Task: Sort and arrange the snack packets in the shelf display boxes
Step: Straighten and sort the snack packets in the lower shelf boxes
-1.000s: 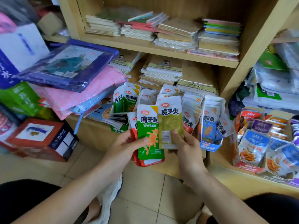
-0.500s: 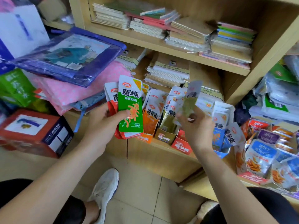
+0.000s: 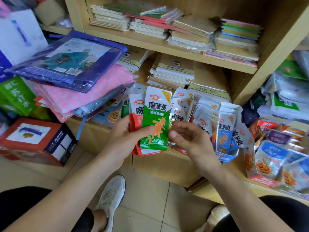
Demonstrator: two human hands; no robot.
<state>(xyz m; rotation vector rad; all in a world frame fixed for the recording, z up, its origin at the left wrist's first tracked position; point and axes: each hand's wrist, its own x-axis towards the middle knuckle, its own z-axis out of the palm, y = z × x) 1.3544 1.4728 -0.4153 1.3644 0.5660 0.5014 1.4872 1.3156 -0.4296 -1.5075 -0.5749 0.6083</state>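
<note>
My left hand point(image 3: 124, 137) grips a small stack of snack packets, thumb pressed on the front one. A green packet point(image 3: 155, 121) faces me, with red packets point(image 3: 135, 113) behind it. My right hand point(image 3: 189, 141) hovers just right of the stack with fingers loosely curled and nothing in it. Behind that hand, white-topped packets point(image 3: 181, 104) stand upright in a display box on the lower shelf. Further right is a blue display box point(image 3: 224, 157) with blue packets point(image 3: 224, 131). A red display box point(image 3: 263, 179) with different packets point(image 3: 270, 158) sits at the far right.
Bagged raincoats point(image 3: 70, 64) are piled at the left, over a red carton point(image 3: 38, 139) on the floor. Stacks of notebooks point(image 3: 172, 72) fill the wooden shelves above. My shoes point(image 3: 112, 198) are on the tiled floor below the shelf edge point(image 3: 163, 164).
My right hand let go of the olive packet among the standing packets and came back empty beside the stack. My left hand brought the stack a little to the right.
</note>
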